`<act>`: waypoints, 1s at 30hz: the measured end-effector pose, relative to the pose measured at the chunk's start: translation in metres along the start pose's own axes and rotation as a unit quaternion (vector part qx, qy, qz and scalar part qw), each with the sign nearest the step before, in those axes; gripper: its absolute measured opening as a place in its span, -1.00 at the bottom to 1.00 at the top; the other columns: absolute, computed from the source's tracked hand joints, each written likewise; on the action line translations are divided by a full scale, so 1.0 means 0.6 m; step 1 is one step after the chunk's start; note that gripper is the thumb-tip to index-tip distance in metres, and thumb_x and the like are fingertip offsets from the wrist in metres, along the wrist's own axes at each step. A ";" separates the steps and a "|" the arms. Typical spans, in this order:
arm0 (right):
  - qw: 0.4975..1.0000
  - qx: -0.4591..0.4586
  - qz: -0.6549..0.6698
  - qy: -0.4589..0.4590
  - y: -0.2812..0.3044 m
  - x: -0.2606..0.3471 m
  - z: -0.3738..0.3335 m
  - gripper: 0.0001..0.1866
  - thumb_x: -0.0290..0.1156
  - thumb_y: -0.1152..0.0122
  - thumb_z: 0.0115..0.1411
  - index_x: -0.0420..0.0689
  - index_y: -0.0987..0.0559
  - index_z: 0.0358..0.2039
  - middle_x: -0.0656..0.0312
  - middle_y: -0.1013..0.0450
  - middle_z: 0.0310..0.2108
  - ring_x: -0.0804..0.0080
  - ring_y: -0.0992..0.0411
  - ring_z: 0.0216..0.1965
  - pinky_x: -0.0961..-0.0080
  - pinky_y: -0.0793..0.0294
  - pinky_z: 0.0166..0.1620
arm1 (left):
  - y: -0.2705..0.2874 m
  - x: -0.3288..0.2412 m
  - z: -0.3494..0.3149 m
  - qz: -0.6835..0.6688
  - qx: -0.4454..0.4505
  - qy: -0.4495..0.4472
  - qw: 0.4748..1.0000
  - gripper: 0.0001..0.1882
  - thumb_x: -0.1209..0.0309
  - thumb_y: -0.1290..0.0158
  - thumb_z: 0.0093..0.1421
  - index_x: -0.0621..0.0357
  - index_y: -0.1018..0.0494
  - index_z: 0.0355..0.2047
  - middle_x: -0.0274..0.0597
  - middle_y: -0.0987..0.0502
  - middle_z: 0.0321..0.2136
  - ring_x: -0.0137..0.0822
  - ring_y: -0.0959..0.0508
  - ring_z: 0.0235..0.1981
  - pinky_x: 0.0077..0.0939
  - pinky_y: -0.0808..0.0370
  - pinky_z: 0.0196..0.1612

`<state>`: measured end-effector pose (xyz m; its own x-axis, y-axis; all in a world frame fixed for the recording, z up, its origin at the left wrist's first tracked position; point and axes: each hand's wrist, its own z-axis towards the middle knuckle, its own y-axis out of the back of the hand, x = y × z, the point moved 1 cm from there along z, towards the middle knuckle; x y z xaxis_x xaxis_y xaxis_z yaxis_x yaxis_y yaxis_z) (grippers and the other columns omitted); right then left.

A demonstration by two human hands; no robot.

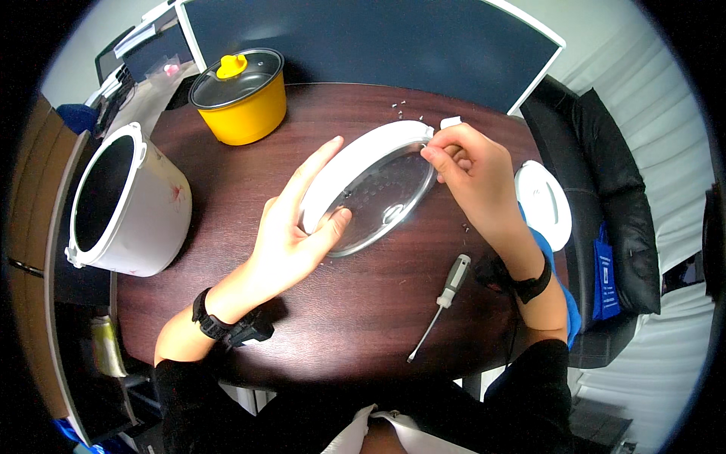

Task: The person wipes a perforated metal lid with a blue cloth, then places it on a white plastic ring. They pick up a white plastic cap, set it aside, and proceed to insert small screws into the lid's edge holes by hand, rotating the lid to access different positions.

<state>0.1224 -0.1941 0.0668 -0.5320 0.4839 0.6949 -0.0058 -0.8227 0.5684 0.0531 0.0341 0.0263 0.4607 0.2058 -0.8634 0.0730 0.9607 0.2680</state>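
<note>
A white oval lid (355, 163) with a clear inner plate (382, 193) is held tilted above the brown table. My left hand (287, 238) grips its left end, with the thumb on the inner side and the fingers stretched along the white outer shell. At the lid's right end, my right hand (478, 163) is closed in a pinch against the rim; whatever sits between the fingertips is too small to make out. A screwdriver (454, 284) with a grey and white handle lies on the table below my right hand.
Small screws (399, 106) lie beyond the lid, others (466, 228) near the right wrist. A white cooker body (162, 216) stands left, a yellow lidded pot (253, 113) behind. A white oval part (558, 208) sits at the right edge; a dark partition (363, 45) closes the back.
</note>
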 end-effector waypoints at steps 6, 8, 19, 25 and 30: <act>1.000 -0.004 0.005 -0.021 0.003 0.005 -0.006 -0.87 -0.46 -0.30 0.11 -0.21 -0.56 -0.36 0.19 -0.52 -0.46 0.50 -0.48 -0.47 0.59 -0.44 -0.40 | -0.001 -0.001 -0.002 0.016 0.007 -0.011 1.000 -0.26 0.49 -0.14 0.15 0.16 -0.09 0.31 -0.16 -0.41 0.03 -0.54 -0.42 -0.19 -0.67 -0.40 -0.16; 1.000 -0.007 0.000 0.007 0.004 -0.002 -0.006 -0.88 -0.45 -0.30 0.10 -0.20 -0.57 -0.36 0.19 -0.52 -0.45 0.50 -0.48 -0.47 0.59 -0.43 -0.40 | -0.003 -0.001 -0.001 0.033 -0.007 -0.039 0.999 -0.27 0.50 -0.14 0.15 0.15 -0.10 0.31 -0.14 -0.42 0.01 -0.55 -0.42 -0.26 -0.67 -0.39 -0.18; 1.000 -0.004 -0.003 -0.009 0.001 0.009 -0.008 -0.88 -0.45 -0.28 0.13 -0.21 -0.56 -0.36 0.18 -0.51 -0.50 0.51 -0.48 -0.52 0.59 -0.41 -0.44 | -0.002 -0.008 -0.005 0.095 -0.019 -0.074 0.993 -0.33 0.52 -0.14 0.12 0.18 -0.18 0.24 -0.01 -0.48 -0.04 -0.23 -0.53 -0.04 -0.39 -0.42 0.02; 0.996 -0.013 -0.045 0.074 0.003 0.001 -0.003 -0.89 -0.45 -0.28 0.13 -0.19 -0.58 -0.34 0.20 -0.50 -0.57 0.54 -0.48 -0.58 0.61 -0.39 -0.49 | -0.001 -0.014 -0.004 0.123 -0.035 -0.106 0.986 -0.38 0.56 -0.11 0.09 0.24 -0.24 0.19 0.04 -0.47 -0.01 -0.25 -0.54 -0.07 -0.42 -0.42 0.00; 1.000 0.021 0.003 0.002 0.008 0.011 0.001 -0.90 -0.46 -0.26 0.15 -0.22 -0.58 -0.36 0.23 -0.49 -0.60 0.61 -0.45 -0.61 0.66 -0.37 -0.52 | -0.002 -0.014 -0.005 0.131 -0.039 -0.099 0.986 -0.39 0.58 -0.10 0.09 0.24 -0.24 0.19 0.05 -0.47 0.00 -0.26 -0.56 -0.11 -0.46 -0.44 -0.04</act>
<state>0.1195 -0.1948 0.0745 -0.5354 0.4772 0.6969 0.0336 -0.8124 0.5821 0.0463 0.0318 0.0317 0.6191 0.4149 -0.6667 -0.1356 0.8928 0.4297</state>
